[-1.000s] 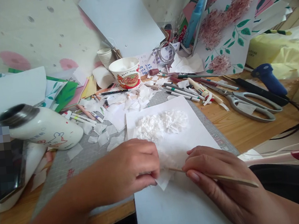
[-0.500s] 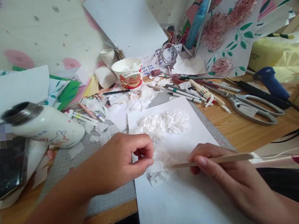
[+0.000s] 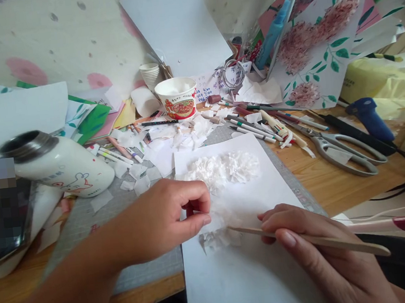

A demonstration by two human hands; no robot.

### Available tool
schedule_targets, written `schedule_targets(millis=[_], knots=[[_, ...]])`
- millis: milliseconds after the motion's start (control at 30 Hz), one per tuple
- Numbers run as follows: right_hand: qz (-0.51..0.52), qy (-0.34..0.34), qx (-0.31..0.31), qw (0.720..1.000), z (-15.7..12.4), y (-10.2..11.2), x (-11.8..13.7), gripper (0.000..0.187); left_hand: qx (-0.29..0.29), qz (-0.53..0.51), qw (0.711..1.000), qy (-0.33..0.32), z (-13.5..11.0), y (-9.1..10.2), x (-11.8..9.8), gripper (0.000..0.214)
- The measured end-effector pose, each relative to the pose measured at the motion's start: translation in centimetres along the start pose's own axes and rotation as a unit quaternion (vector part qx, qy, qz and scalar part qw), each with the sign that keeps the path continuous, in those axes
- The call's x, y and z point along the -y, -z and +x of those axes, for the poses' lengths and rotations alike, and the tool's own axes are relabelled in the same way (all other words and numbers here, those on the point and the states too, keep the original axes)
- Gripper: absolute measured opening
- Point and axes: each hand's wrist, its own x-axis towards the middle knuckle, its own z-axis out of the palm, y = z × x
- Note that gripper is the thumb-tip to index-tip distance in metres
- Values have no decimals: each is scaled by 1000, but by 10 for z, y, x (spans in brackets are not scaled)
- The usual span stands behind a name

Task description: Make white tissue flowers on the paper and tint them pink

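A white sheet of paper (image 3: 257, 189) lies over the desk's front edge, with a cluster of crumpled white tissue tufts (image 3: 224, 168) stuck on its upper part. My left hand (image 3: 166, 218) pinches a small crumpled piece of white tissue (image 3: 217, 227) between thumb and forefinger, low on the sheet. My right hand (image 3: 314, 250) grips a thin wooden stick (image 3: 306, 239); its tip touches that tissue piece.
A white bottle (image 3: 55, 162) lies on its side at the left. A paper cup (image 3: 177, 98), pens (image 3: 254, 129), torn paper scraps (image 3: 158, 146), large scissors (image 3: 343, 153) and a blue glue gun (image 3: 368, 117) crowd the wooden desk (image 3: 336, 181). A floral paper artwork (image 3: 313, 38) leans behind.
The stick swung from lying level to pointing up-left, its tip now against the tissue. My left hand went from covering the tissue to pinching it. The camera tilted slightly.
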Motion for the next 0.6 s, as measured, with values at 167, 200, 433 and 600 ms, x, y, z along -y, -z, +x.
schedule_targets(millis=[167,200,433,600], knots=[[-14,-32,4,999,0,2,-2,15,-28,3,999,-31,1,-12,-5,11],[-13,-38,0,999,-1,2,-2,14,-42,20,997,-53,1,-15,-6,12],[12,-73,15,997,-4,2,-8,17,-77,159,965,-195,1,-22,-9,19],[15,-71,5,997,-1,4,-6,15,-28,185,960,-210,1,-22,-6,21]])
